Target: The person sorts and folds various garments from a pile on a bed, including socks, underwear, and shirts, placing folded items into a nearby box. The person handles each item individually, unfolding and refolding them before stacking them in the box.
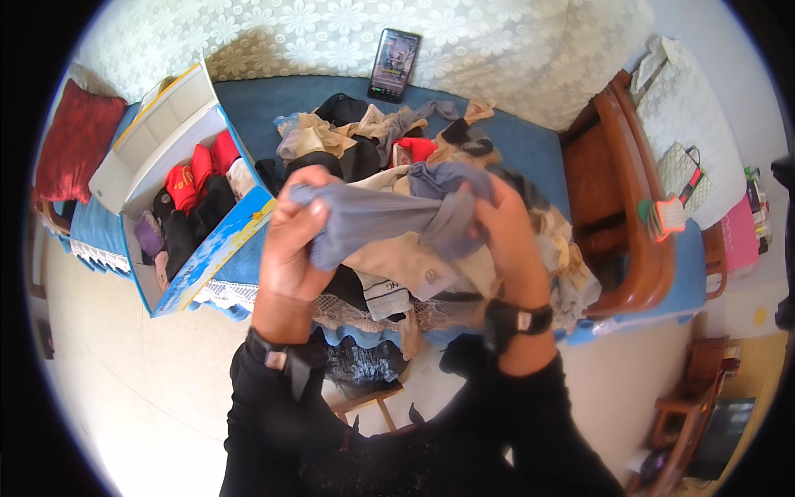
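Note:
A thin grey sock (379, 217) is stretched between my two hands above a heap of socks. My left hand (298, 236) grips one end, thumb on top. At the other end, where the fabric is bunched, my right hand (506, 230) holds on; it is slightly blurred and its fingertips are partly hidden by the cloth. Beneath lies the loose pile of socks (335, 140), mostly beige, black and grey, with a red one (416, 149) among them. To the left, an open cardboard box (233, 239) contains rolled red, black and purple socks (149, 233).
The heap lies on a blue-covered sofa (248, 105) with a lace edge. A smartphone (394, 65), its screen lit, leans against the white floral backrest cover (298, 31). A wooden armrest (646, 205) stands at right, a red cushion (81, 143) at far left. A wooden stool (372, 404) is below.

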The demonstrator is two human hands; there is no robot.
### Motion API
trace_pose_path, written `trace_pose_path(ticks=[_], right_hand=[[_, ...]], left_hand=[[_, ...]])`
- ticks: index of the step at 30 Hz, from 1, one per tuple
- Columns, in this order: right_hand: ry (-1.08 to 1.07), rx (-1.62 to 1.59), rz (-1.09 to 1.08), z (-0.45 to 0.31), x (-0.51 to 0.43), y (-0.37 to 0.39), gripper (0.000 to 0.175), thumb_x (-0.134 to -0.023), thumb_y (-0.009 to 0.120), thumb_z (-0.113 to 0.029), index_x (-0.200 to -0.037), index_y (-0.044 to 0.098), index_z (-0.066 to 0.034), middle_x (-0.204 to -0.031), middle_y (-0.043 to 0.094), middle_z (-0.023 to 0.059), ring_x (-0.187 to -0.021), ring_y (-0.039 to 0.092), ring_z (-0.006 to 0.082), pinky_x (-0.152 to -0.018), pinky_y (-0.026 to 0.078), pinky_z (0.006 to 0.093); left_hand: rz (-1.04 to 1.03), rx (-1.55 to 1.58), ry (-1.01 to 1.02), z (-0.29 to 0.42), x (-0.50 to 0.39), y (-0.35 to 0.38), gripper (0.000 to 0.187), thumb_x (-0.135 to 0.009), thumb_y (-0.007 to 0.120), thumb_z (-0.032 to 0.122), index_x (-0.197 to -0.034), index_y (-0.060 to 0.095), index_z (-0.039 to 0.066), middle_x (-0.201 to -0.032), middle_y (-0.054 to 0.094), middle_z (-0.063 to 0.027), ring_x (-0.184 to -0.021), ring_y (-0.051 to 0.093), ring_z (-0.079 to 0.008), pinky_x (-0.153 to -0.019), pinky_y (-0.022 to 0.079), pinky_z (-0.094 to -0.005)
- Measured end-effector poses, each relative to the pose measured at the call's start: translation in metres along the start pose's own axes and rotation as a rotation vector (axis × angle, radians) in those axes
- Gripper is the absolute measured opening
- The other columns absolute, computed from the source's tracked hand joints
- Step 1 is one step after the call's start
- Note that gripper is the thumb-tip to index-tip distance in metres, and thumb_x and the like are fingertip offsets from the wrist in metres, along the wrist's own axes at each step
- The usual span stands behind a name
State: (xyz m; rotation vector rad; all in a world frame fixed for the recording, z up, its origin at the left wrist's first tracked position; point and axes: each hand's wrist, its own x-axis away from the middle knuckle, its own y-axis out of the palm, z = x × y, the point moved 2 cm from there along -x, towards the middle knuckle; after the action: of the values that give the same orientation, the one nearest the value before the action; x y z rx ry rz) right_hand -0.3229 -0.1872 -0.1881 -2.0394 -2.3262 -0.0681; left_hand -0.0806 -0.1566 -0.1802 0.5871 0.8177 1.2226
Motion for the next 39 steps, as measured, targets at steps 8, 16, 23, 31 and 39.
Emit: trace_pose_path(ticks=[8, 16, 23, 31, 39], right_hand=[[-0.054, -0.681, 0.114, 0.018, -0.007, -0.031, 0.021, -0.093, 0.048, -0.015, -0.104, 0.063, -0.0038, -0.102, 0.066, 0.0099, -0.082, 0.061, 0.0154, -0.058, 0.048, 0.0282], [0.097, -1.311, -0.255, 0.026, -0.010, -0.051, 0.020, -0.095, 0.045, -0.017, -0.098, 0.059, -0.0044, -0.095, 0.064, 0.0099, -0.069, 0.055, 0.0172, -0.053, 0.045, 0.0303], [0.080, -0.891, 0.246, 0.030, -0.015, -0.093, 0.015, -0.091, 0.051, -0.015, -0.101, 0.057, -0.0056, -0.087, 0.061, 0.0036, -0.066, 0.055, 0.0142, -0.046, 0.039, 0.0245], [-0.140, -0.701, 0.233, -0.011, 0.001, -0.097, 0.043, -0.101, 0.036, -0.037, -0.121, 0.054, -0.0030, -0.086, 0.061, 0.0047, -0.060, 0.049, 0.0113, -0.043, 0.033, 0.0220], [-0.185, -0.530, -0.035, -0.042, 0.014, -0.044, 0.050, -0.103, 0.034, -0.038, -0.131, 0.049, -0.0004, -0.084, 0.062, 0.0057, -0.053, 0.046, 0.0060, -0.041, 0.032, 0.0190]], left_hand=[[0.242, -0.244, -0.046, -0.002, -0.011, -0.008, 0.016, -0.094, 0.053, 0.009, -0.108, 0.061, 0.004, -0.087, 0.063, -0.0014, -0.079, 0.061, -0.0083, -0.072, 0.049, -0.0226], [0.307, -0.404, -0.175, -0.016, -0.012, -0.029, 0.016, -0.096, 0.054, 0.015, -0.108, 0.062, 0.008, -0.081, 0.059, 0.0028, -0.066, 0.055, -0.0030, -0.056, 0.045, -0.0180], [0.351, -0.930, -0.190, -0.019, -0.015, -0.052, 0.017, -0.097, 0.052, 0.016, -0.105, 0.065, 0.009, -0.078, 0.056, 0.0058, -0.063, 0.048, -0.0005, -0.050, 0.037, -0.0170], [0.425, -1.090, -0.197, -0.003, -0.014, -0.068, 0.018, -0.096, 0.054, 0.017, -0.106, 0.065, 0.009, -0.083, 0.058, 0.0054, -0.066, 0.046, -0.0007, -0.053, 0.037, -0.0181], [0.321, -1.492, 0.329, -0.001, -0.015, -0.040, 0.024, -0.095, 0.055, 0.022, -0.111, 0.063, 0.006, -0.098, 0.066, -0.0054, -0.087, 0.062, -0.0146, -0.074, 0.047, -0.0247]])
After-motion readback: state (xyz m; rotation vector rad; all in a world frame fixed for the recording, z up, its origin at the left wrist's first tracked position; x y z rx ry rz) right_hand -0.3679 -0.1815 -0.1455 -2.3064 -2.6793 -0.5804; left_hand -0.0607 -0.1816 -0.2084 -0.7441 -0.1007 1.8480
